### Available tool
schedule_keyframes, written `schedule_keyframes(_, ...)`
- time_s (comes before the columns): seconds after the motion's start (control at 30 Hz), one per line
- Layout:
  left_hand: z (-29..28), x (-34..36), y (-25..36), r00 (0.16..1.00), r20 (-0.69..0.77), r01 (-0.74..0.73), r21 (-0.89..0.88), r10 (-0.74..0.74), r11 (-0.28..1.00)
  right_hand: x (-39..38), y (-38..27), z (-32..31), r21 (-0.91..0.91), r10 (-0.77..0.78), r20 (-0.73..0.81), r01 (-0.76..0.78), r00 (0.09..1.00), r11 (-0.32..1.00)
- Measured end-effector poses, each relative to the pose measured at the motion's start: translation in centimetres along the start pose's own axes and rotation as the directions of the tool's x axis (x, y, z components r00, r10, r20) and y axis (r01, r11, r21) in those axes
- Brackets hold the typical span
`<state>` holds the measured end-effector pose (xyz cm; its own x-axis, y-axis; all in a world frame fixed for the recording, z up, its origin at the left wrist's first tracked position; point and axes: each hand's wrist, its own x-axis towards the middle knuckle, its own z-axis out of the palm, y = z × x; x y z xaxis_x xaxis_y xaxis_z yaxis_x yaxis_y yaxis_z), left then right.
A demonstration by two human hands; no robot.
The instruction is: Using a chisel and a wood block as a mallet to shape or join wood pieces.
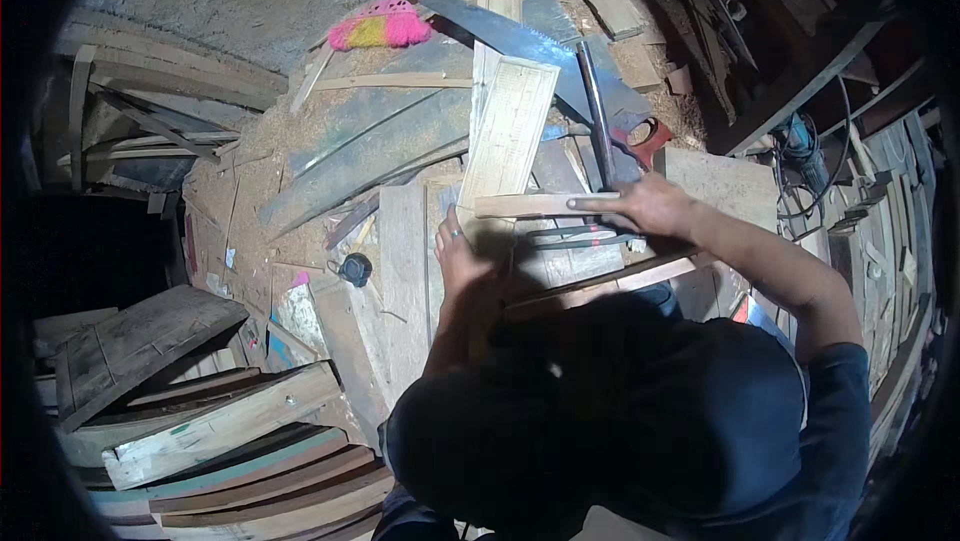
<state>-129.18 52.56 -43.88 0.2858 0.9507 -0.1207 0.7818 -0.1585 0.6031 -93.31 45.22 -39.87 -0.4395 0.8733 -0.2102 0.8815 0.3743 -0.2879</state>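
A pale wooden board lies lengthwise in front of me, over other planks. My left hand, with a ring on one finger, closes on the board's near left corner; its thumb is in shadow. Across the board's near end runs a short wooden strip. My right hand grips the strip's right end, one finger stretched along it. A dark metal bar stands out just beyond my right hand; whether my fingers also hold it is hidden. Behind the bar lies a handsaw with a red handle.
A black tape measure lies left of my left hand. Farther off is a pink and yellow fuzzy cloth. Stacked boards fill the near left. A blue power tool with a cord sits at the right among timber. Sawdust and offcuts surround the planks.
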Motion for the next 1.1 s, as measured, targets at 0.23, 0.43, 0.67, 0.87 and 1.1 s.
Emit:
schedule_keyframes(0.23, 0.1, -0.1, -1.5, 0.999, -0.031, -0.026, 0.067, 0.028, 0.997, 3.7, 0.9, 1.3, 0.248, 0.357, -0.326, -0.285, 0.875, 0.926)
schedule_keyframes(0.43, -0.1, 0.3, -0.9, 1.0, 0.014, 0.023, 0.033, -0.023, 0.999, 3.7, 2.1, -0.1, -0.015, 0.127, -0.169, -0.131, 0.977, 0.991)
schedule_keyframes(0.67, 0.6, 0.0, -1.7, 0.999, -0.013, -0.04, 0.064, 0.041, 0.997, 2.4, -0.9, 0.5, 0.077, 0.017, -0.089, -0.01, 0.996, 0.997)
schedule_keyframes(0.87, -1.1, -0.8, -0.3, 0.999, -0.037, -0.032, 0.043, 0.034, 0.999, 5.4, 1.8, -1.2, 0.277, 0.443, -0.307, -0.366, 0.842, 0.888)
schedule_keyframes(1.1, 0.6, 0.3, -1.5, 1.0, 0.002, -0.016, 0.09, 0.016, 0.996, 1.4, 0.6, -0.1, -0.086, -0.015, -0.08, 0.008, 0.997, 0.996)
